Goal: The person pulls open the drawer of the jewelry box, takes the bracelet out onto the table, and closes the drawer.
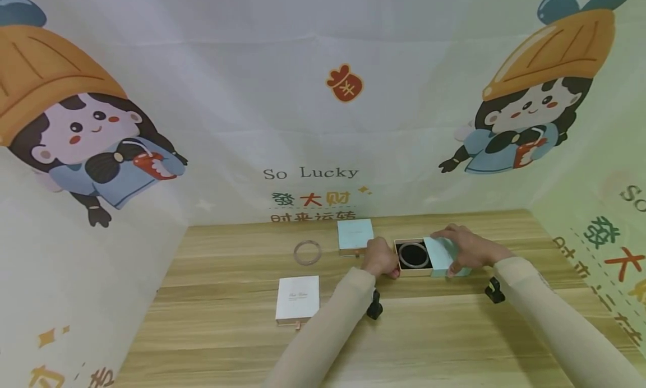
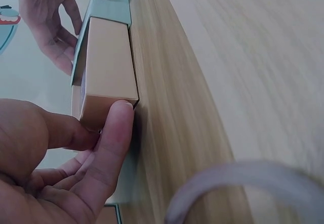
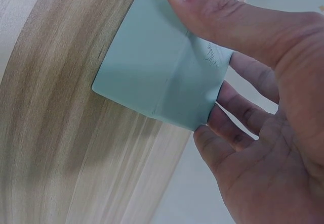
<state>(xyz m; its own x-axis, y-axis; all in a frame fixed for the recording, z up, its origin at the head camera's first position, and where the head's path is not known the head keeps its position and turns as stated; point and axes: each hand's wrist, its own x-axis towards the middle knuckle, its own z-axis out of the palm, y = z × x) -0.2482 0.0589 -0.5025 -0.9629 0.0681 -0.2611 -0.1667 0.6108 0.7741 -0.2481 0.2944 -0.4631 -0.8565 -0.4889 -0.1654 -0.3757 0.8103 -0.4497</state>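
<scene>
The right hand (image 1: pixel 466 248) covers part of the pale green cardboard sleeve (image 1: pixel 440 255), so its far end is hidden. In the left wrist view, a pale round ring (image 2: pixel 243 183) is blurry and cut off by the bottom edge. Small writing on the white flat box (image 1: pixel 298 297) is too tiny to read.

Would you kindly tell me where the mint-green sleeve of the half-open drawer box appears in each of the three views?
Head: the mint-green sleeve lies right of centre, under the right hand.
Left wrist: upper left, beyond the tan drawer that the left hand holds.
Right wrist: centre, gripped by the thumb.
Shared landmark: the wooden table.
</scene>
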